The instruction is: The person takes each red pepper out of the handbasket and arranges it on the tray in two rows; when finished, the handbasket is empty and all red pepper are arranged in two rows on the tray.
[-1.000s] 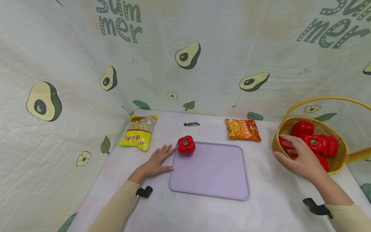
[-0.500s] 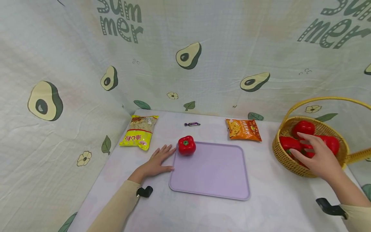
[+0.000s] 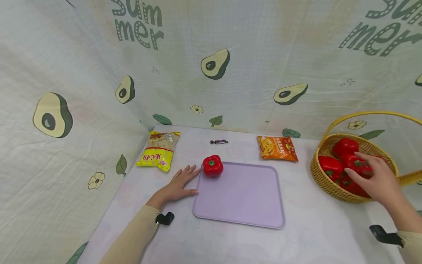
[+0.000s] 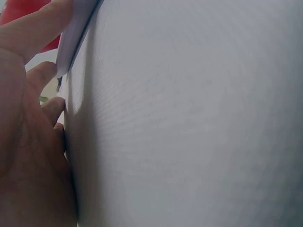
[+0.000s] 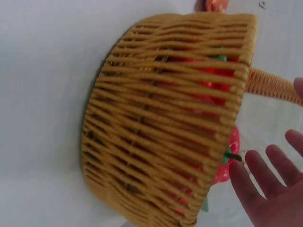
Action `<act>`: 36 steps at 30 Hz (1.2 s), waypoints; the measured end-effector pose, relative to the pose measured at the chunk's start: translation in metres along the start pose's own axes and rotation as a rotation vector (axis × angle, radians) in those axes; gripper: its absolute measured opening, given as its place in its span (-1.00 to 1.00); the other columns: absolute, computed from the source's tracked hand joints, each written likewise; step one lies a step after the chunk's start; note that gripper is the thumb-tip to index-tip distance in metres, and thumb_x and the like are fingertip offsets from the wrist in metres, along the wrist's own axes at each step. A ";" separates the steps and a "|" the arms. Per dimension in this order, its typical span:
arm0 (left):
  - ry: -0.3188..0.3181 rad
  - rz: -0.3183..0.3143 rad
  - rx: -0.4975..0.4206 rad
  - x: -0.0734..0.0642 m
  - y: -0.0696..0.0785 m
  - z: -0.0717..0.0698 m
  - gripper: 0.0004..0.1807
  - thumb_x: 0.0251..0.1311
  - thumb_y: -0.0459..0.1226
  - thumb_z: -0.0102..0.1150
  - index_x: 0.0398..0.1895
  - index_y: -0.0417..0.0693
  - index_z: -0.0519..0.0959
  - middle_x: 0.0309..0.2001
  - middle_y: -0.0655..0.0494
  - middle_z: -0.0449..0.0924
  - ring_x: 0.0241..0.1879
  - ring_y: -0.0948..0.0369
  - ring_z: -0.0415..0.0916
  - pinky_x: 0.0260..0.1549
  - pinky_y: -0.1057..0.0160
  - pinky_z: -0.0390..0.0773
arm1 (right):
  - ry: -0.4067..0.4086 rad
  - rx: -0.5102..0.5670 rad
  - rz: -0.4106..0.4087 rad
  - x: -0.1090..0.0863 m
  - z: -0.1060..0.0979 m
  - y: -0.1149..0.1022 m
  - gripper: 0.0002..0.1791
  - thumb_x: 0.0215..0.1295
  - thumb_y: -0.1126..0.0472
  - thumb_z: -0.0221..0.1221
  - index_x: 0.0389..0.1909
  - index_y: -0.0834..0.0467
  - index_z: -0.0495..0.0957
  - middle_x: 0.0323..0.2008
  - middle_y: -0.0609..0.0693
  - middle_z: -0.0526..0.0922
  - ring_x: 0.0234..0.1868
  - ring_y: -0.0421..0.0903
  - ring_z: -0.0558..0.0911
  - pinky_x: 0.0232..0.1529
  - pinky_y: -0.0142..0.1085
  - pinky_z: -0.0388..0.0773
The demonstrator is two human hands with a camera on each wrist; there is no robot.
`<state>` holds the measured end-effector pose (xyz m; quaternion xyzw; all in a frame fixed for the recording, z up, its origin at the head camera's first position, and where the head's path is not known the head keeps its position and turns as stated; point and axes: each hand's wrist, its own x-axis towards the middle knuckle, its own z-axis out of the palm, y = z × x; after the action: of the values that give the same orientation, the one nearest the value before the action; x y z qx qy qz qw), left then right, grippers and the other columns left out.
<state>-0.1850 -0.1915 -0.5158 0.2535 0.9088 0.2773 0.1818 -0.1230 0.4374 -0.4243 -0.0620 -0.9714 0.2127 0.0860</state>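
Note:
A purple tray (image 3: 240,198) lies on the table with one red bell pepper (image 3: 213,166) in its far left corner. My left hand (image 3: 176,187) rests on the table, fingers spread, its thumb and index fingertips at the tray's left rim. At the right stands a wicker basket (image 3: 333,190) with several red bell peppers (image 3: 330,167) inside. Over the basket's right half, my right hand (image 3: 379,178) reaches in with loosely bent fingers beside a bell pepper (image 3: 352,161). The right wrist view shows its fingers (image 5: 258,172) apart, next to a green-stemmed pepper (image 5: 233,153) above the rim.
A yellow bag of pasta (image 3: 159,150) lies at the far left. Farther back are a small purple wrapped candy (image 3: 219,142) and an orange snack packet (image 3: 277,148). The basket's tall handle (image 3: 372,113) arches behind the right hand. A printed cloth hangs at the back.
My right hand has moved from the basket's left side to its right, uncovering the peppers on the left. The left hand, the tray and its pepper stay put.

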 end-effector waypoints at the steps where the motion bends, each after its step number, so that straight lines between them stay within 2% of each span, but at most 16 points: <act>1: 0.000 0.000 -0.001 0.000 0.000 0.000 -0.04 0.29 0.16 0.24 0.65 0.29 -0.01 0.66 0.12 -0.22 0.63 0.06 -0.44 0.53 -0.10 -0.43 | -0.003 -0.006 0.018 0.001 -0.001 0.002 -0.14 0.42 0.04 0.25 0.52 0.37 0.08 0.32 0.61 0.12 0.29 0.57 0.12 -0.02 0.57 0.31; 7: -0.001 -0.003 -0.001 0.000 0.000 0.000 -0.04 0.28 0.17 0.24 0.65 0.30 -0.01 0.66 0.13 -0.22 0.63 0.07 -0.44 0.53 -0.10 -0.44 | -0.003 -0.030 0.092 0.004 -0.004 0.014 -0.15 0.44 0.04 0.22 0.54 0.34 0.06 0.36 0.61 0.06 0.36 0.58 0.05 -0.01 0.58 0.29; 12: 0.002 -0.009 0.001 0.001 0.000 0.000 -0.04 0.28 0.17 0.25 0.65 0.29 0.00 0.66 0.12 -0.21 0.63 0.07 -0.44 0.53 -0.10 -0.44 | -0.002 -0.035 0.114 0.007 -0.004 0.018 -0.17 0.46 0.06 0.21 0.53 0.34 0.07 0.37 0.60 0.07 0.38 0.57 0.04 0.06 0.58 0.24; 18: 0.004 -0.008 0.008 0.001 -0.001 0.001 -0.03 0.28 0.17 0.24 0.65 0.30 -0.01 0.66 0.13 -0.22 0.63 0.07 -0.44 0.53 -0.10 -0.43 | -0.024 -0.026 0.140 0.014 0.000 0.026 -0.14 0.46 -0.01 0.20 0.54 0.34 0.05 0.42 0.60 -0.03 0.43 0.58 -0.05 0.12 0.59 0.17; 25: 0.000 -0.003 0.005 0.000 0.000 0.000 -0.03 0.28 0.17 0.24 0.66 0.30 -0.01 0.66 0.13 -0.23 0.63 0.06 -0.44 0.53 -0.11 -0.44 | -0.049 -0.021 0.140 0.022 0.007 0.034 -0.09 0.43 -0.11 0.21 0.53 0.35 0.05 0.45 0.60 -0.13 0.46 0.58 -0.14 0.18 0.60 0.06; 32: 0.001 -0.006 0.011 -0.001 0.001 -0.001 -0.03 0.29 0.16 0.24 0.66 0.29 -0.02 0.66 0.13 -0.23 0.63 0.06 -0.45 0.53 -0.10 -0.44 | -0.062 -0.034 0.136 0.029 0.011 0.034 -0.08 0.40 -0.03 0.26 0.54 0.35 0.03 0.44 0.61 -0.16 0.45 0.60 -0.13 0.19 0.60 0.05; 36: 0.003 -0.004 0.016 -0.001 0.001 0.000 -0.03 0.29 0.15 0.25 0.66 0.29 -0.02 0.66 0.13 -0.23 0.63 0.07 -0.45 0.53 -0.10 -0.43 | -0.079 -0.032 0.124 0.031 0.012 0.034 -0.05 0.38 -0.05 0.27 0.55 0.33 0.01 0.43 0.62 -0.15 0.42 0.62 -0.10 0.16 0.62 0.06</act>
<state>-0.1842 -0.1909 -0.5146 0.2526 0.9117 0.2700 0.1789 -0.1530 0.4683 -0.4449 -0.1148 -0.9716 0.2044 0.0335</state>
